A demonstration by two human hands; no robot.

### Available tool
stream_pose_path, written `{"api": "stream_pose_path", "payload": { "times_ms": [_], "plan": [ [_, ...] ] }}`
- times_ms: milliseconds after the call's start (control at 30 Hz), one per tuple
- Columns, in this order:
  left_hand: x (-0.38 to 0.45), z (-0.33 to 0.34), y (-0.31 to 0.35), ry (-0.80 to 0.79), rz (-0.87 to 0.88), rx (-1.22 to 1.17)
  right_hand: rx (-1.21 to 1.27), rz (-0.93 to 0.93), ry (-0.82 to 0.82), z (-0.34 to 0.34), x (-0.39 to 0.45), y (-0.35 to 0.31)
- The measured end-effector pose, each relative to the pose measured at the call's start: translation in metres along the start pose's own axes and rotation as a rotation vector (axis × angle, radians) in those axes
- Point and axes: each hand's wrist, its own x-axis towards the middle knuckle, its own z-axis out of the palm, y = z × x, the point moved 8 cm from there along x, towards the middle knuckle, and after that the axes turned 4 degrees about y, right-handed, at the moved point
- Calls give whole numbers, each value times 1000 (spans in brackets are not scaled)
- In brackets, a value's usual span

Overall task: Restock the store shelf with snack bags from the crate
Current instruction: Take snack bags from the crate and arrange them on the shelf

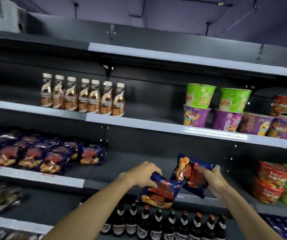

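My left hand (143, 174) grips the top edge of a blue and red snack bag (158, 194), which hangs in front of the shelf's front edge (35, 175). To its right, my right hand (210, 177) holds a second blue snack bag (189, 174), tilted, just above the dark shelf board. Several matching snack bags (35, 156) lie in rows on the left part of the same shelf. The stretch of shelf behind my hands holds nothing. No crate is in view.
Brown drink bottles (83, 97) and green and purple noodle cups (217, 108) stand one shelf up. Red and green noodle bowls (276, 182) are stacked at the right of the snack shelf. Dark glass bottles (165, 226) stand in a row on the shelf below my hands.
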Motion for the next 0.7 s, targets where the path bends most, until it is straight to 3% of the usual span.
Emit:
{"api": "stream_pose_path", "payload": {
  "times_ms": [167, 333, 533, 700],
  "plan": [
    [-41, -24, -65, 7, -78, 53, -169, -56, -127, 83, -8, -4],
    [-88, -43, -132, 5, -125, 63, -203, -88, -151, 167, -30, -4],
    [-123, -63, -210, -7, -133, 35, -233, -103, -301, 260, -48, 5],
    [-138, -76, -258, -2, -138, 3, -257, -43, -269, 303, -55, 6]
  ]
}}
